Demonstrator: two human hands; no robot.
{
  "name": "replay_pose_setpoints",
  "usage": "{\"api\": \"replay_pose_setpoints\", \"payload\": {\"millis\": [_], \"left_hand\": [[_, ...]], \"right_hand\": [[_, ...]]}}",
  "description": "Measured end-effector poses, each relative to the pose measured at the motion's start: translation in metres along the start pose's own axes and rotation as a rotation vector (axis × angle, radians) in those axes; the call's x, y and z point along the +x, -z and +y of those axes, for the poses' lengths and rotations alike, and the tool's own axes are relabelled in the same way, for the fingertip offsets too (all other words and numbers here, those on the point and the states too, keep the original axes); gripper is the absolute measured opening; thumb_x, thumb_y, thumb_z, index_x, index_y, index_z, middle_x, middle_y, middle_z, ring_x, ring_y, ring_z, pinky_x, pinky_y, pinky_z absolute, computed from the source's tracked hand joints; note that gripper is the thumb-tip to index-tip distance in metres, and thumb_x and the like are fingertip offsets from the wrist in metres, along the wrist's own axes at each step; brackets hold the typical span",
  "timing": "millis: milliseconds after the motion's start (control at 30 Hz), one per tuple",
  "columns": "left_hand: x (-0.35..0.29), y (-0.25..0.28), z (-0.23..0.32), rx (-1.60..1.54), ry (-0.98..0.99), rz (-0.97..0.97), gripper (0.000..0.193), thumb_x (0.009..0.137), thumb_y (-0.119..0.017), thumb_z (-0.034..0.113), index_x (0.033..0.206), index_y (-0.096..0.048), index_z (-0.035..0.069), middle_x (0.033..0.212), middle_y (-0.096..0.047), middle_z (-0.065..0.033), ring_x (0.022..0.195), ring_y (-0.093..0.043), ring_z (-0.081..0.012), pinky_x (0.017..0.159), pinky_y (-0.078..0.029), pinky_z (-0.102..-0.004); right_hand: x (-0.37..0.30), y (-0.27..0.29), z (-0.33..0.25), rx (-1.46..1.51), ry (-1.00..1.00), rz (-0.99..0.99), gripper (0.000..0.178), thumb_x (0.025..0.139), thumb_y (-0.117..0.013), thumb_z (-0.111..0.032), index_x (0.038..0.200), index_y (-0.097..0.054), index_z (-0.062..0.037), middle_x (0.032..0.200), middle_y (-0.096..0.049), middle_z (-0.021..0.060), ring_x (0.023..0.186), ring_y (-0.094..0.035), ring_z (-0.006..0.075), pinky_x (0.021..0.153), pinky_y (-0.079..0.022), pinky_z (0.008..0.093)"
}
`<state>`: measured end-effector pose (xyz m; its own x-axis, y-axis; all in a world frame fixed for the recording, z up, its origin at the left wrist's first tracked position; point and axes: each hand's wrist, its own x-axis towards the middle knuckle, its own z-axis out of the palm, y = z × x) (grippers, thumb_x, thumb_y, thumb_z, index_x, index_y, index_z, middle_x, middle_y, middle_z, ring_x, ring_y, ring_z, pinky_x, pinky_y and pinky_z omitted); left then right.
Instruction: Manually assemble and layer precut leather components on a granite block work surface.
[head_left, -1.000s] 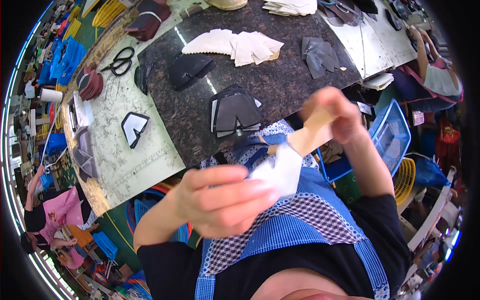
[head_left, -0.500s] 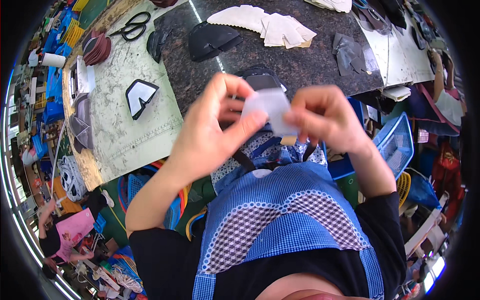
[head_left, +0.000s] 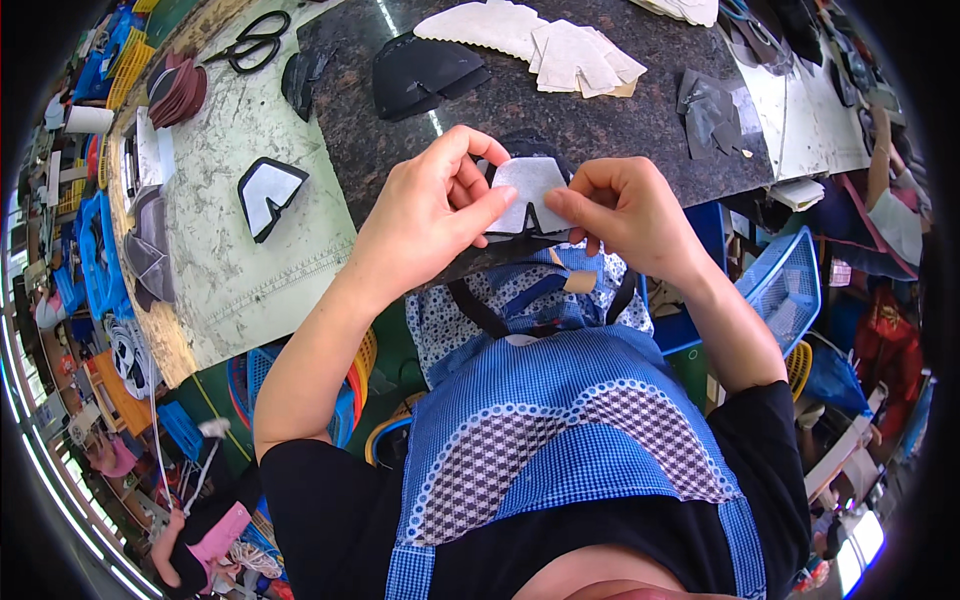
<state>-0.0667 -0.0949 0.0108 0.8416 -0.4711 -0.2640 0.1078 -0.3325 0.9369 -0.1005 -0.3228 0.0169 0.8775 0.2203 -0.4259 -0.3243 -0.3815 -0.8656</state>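
Observation:
Between my hands is a white notched lining piece (head_left: 530, 184), lying over a black notched piece (head_left: 522, 232) at the near edge of the dark stone slab. My left hand (head_left: 440, 200) pinches the white piece's left edge between thumb and fingers. On the other side, my right hand (head_left: 622, 212) pinches its right edge. Black margin shows below the white and inside its V-shaped notch. To the left rests a similar black piece with a white lining on it (head_left: 271, 197). A stack of black notched pieces (head_left: 425, 78) lies beyond my hands.
Cream notched pieces (head_left: 585, 57) are spread at the far side of the slab (head_left: 640, 130). Black scissors (head_left: 250, 42) and maroon pieces (head_left: 177, 92) lie far left. Thin dark scraps (head_left: 712, 112) sit at the right. A blue basket (head_left: 785, 285) stands below the table's right side.
Both hands have moved the white piece slightly away from me and down onto the black piece. It was blurred and raised before; now it lies flat with its notch toward me.

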Motion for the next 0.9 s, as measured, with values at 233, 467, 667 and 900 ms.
{"api": "replay_pose_setpoints", "payload": {"millis": [233,467,667,900], "left_hand": [[-0.014,0.002,-0.021,0.62,-0.196,0.379,0.061,0.084,-0.083,0.031,0.126,-0.045,0.008,0.058,-0.045,0.0009,0.051,-0.044,-0.0078,0.049,-0.035,-0.0267],[-0.02,0.031,-0.03,0.349,-0.249,0.56,0.019,0.089,-0.078,0.018,0.089,-0.063,0.007,0.063,-0.056,-0.0016,0.049,-0.051,-0.011,0.047,-0.041,-0.028],[0.004,0.049,-0.034,0.832,-0.651,0.516,0.026,0.086,-0.077,0.015,0.108,-0.069,0.003,0.109,-0.066,-0.0134,0.103,-0.065,-0.0308,0.089,-0.053,-0.0395],[0.033,0.067,-0.042,0.781,-0.57,0.394,0.029,0.088,-0.074,0.017,0.111,-0.066,0.001,0.112,-0.064,-0.0129,0.105,-0.061,-0.0338,0.092,-0.049,-0.0404]], "right_hand": [[0.032,0.032,-0.011,-0.247,0.323,0.007,0.044,0.09,-0.077,-0.026,0.06,-0.055,-0.0026,0.052,-0.046,-0.0033,0.051,-0.041,0.0058,0.046,-0.033,0.0295],[0.166,0.0,-0.05,-0.729,1.057,0.084,0.019,0.08,-0.078,-0.019,0.092,-0.072,-0.0062,0.094,-0.068,0.009,0.096,-0.064,0.0332,0.085,-0.052,0.0429],[0.185,-0.006,-0.056,-0.556,0.803,0.083,0.023,0.084,-0.076,-0.026,0.092,-0.074,-0.0048,0.088,-0.07,0.0091,0.082,-0.064,0.0227,0.078,-0.052,0.0393],[0.047,0.028,-0.079,-0.329,1.088,0.71,0.012,0.084,-0.077,-0.01,0.095,-0.078,-0.0046,0.082,-0.07,0.0038,0.075,-0.064,0.0148,0.067,-0.048,0.0256]]}}
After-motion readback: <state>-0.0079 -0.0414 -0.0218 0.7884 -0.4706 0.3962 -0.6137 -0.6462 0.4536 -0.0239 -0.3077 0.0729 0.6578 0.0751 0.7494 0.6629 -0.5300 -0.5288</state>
